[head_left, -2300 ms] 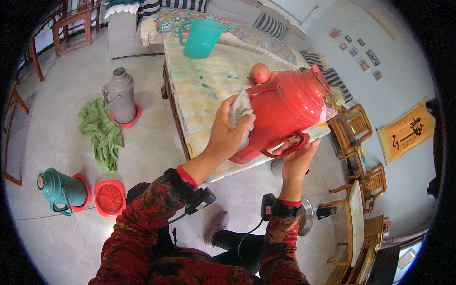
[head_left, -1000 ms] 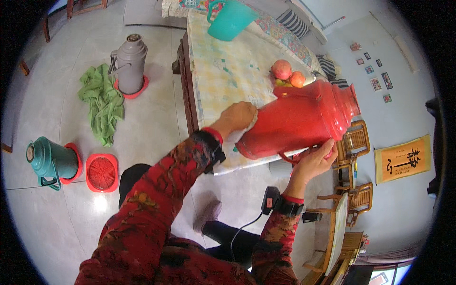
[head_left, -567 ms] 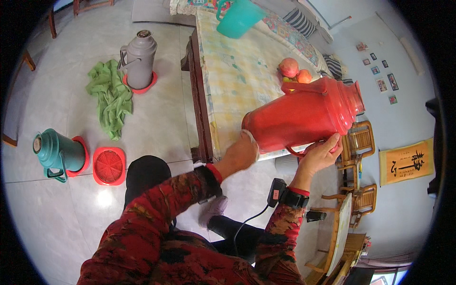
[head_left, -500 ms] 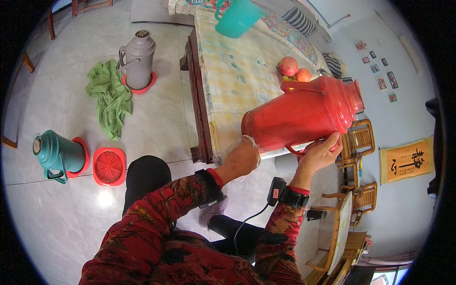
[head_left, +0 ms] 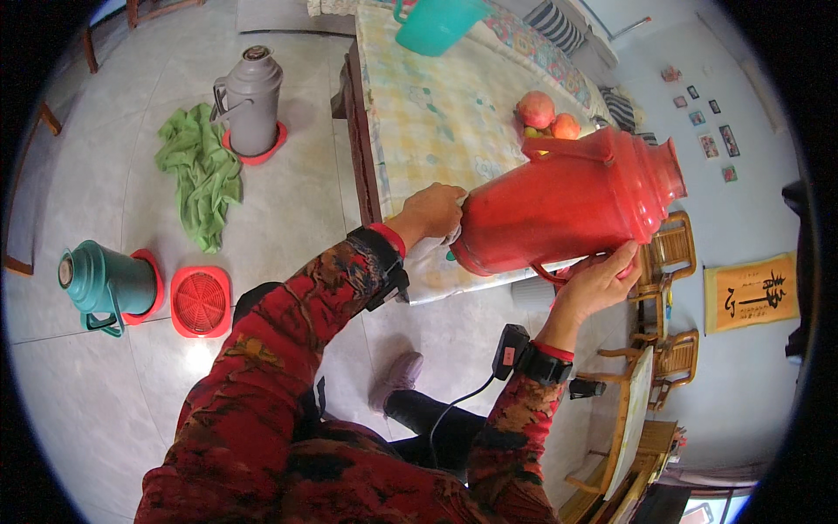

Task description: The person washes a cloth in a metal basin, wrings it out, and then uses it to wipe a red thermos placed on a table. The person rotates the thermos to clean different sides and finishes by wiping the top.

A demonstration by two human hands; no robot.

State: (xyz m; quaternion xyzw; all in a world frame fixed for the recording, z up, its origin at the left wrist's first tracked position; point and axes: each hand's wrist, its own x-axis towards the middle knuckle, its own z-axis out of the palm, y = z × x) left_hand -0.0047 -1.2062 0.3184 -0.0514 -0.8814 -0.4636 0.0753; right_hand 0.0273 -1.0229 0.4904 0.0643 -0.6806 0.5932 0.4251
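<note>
A red thermos flask (head_left: 554, 210) is held tilted on its side above the table's near edge, its open-looking neck to the right and its base to the left. My right hand (head_left: 595, 286) is closed round the handle on its lower side, near the shoulder. Against the base my left hand (head_left: 429, 217) presses a crumpled whitish cloth (head_left: 443, 243), fingers bent over it; part of the cloth is hidden by the hand and flask. On the floor at left are a grey thermos flask (head_left: 255, 105) and a green thermos flask (head_left: 109, 279), each with a red tray.
A table with a checked cover (head_left: 419, 131) extends ahead, bearing a turquoise pitcher (head_left: 441, 26) and reddish round fruit (head_left: 536, 110). A green cloth (head_left: 201, 175) and a red slotted tray (head_left: 201, 301) lie on the floor at left. Wooden chairs (head_left: 670, 253) stand at right.
My left hand has moved upward with the cloth along the flask's base. The red thermos flask, with my right hand on it, has shifted slightly to the right.
</note>
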